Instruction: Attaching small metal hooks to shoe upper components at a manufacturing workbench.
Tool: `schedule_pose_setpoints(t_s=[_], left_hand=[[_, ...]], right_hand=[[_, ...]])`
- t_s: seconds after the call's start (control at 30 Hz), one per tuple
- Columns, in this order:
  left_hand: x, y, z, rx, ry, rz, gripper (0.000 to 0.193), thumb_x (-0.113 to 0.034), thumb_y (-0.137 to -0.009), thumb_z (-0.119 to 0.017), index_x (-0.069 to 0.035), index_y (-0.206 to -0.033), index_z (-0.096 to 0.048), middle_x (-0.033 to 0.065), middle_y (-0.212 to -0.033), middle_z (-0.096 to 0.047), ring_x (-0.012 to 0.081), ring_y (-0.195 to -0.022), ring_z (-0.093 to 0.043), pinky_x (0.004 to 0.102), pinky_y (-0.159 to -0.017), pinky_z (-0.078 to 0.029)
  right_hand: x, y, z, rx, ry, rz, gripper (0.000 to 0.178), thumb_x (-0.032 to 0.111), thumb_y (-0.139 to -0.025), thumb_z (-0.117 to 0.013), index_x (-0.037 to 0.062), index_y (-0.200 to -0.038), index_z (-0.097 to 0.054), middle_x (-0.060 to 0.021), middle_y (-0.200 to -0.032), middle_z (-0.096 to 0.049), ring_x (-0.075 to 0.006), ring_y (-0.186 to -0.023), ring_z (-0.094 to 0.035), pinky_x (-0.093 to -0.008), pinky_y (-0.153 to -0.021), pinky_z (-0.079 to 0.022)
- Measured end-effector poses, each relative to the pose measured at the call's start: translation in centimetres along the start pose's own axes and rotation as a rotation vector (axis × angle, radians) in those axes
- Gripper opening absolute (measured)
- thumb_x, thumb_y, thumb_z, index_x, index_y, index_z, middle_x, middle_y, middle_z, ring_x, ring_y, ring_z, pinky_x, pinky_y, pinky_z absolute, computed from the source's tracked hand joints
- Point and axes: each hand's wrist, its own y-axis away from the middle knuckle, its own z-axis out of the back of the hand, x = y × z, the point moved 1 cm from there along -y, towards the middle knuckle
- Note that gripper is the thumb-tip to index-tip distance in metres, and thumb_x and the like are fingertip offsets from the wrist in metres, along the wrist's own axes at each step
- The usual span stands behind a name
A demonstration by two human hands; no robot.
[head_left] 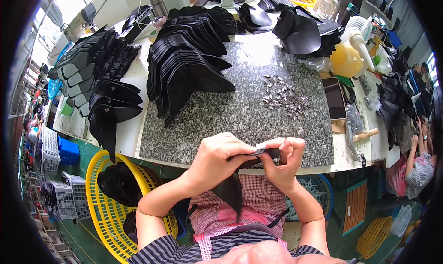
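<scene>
Pinching a black piece [228, 192] between left hand [221, 155] and right hand [285, 161], held close together at the slab's near edge and clamped with thumbs and fingers on its upper edge, probably to steady that narrow strip. Impossible to tell about any metal bit under the fingertips. Hanging loose at 7 o'clock from the grip, over the checked apron [265, 190], perhaps to keep bulk away from the fingers. Outward at 1 o'clock, small metal pieces [295, 105] scattered on the speckled slab [249, 118], seemingly for easy picking up singly. At 11 o'clock, a fanned black stack [189, 75], overlapped apparently for lifting off one by one. At 2 o'clock, a phone [334, 99] lying flat; at 3 o'clock, a wooden handle [367, 135], both likely set aside to spare working room. At 8 o'clock, a yellow basket [92, 181] holding black items, presumably for handy reach.
</scene>
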Motion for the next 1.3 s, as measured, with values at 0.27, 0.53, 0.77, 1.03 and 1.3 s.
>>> schedule_pose_setpoints(t_s=[0.27, 0.53, 0.77, 1.03, 1.3], left_hand=[[-0.3, 1.1, -1.0, -0.082, -0.028, -0.036, 0.016, 0.001, -0.076, -0.072, -0.003, -0.092, -0.073, 0.0108, -0.085, -0.069, 0.0265, -0.074, -0.068, 0.0347, -0.064, -0.056], [-0.5, 1.2, -1.0, -0.028, -0.094, -0.123, 0.020, 0.004, -0.073, -0.069, -0.003, -0.092, -0.069, 0.0095, -0.082, -0.064, 0.0277, -0.073, -0.065, 0.0372, -0.064, -0.054], [-1.4, 1.3, -0.5, 0.080, -0.291, -0.312, 0.028, -0.003, -0.069, -0.066, -0.001, -0.097, -0.066, 0.0070, -0.082, -0.058, 0.0233, -0.073, -0.060, 0.0348, -0.065, -0.050], [-2.2, 2.3, 1.1, 0.085, -0.260, -0.278, 0.020, -0.009, -0.078, -0.066, -0.004, -0.098, -0.063, 0.0074, -0.086, -0.051, 0.0232, -0.073, -0.059, 0.0358, -0.062, -0.050], [-1.4, 4.3, 2.1, 0.018, -0.175, -0.185, 0.020, -0.006, -0.077, -0.065, -0.002, -0.097, -0.061, 0.0098, -0.089, -0.049, 0.0254, -0.072, -0.058, 0.0373, -0.063, -0.050]], right_hand=[[0.2, -0.2, 0.1, 0.021, 0.135, 0.294, 0.048, -0.009, -0.081, -0.072, 0.0075, -0.095, -0.029, -0.0150, -0.091, -0.070, -0.0261, -0.076, -0.069, -0.0336, -0.068, -0.054], [0.7, -0.4, 0.7, 0.238, 0.211, 0.283, 0.042, -0.015, -0.080, -0.063, 0.0058, -0.096, -0.031, -0.0174, -0.096, -0.065, -0.0307, -0.080, -0.066, -0.0393, -0.070, -0.053], [1.6, -0.5, 1.2, 0.467, 0.162, 0.079, 0.038, -0.018, -0.080, -0.057, 0.0028, -0.100, -0.032, -0.0178, -0.101, -0.056, -0.0310, -0.080, -0.059, -0.0379, -0.070, -0.051], [2.1, -0.4, 0.6, 0.451, -0.161, -0.298, 0.047, -0.024, -0.077, -0.050, 0.0067, -0.106, -0.030, -0.0138, -0.103, -0.056, -0.0184, -0.091, -0.057, -0.0343, -0.089, -0.050], [2.0, -0.4, -1.0, 0.444, -0.006, -0.039, 0.046, -0.020, -0.073, -0.053, 0.0062, -0.101, -0.027, -0.0123, -0.095, -0.055, -0.0186, -0.086, -0.054, -0.0312, -0.082, -0.045]])
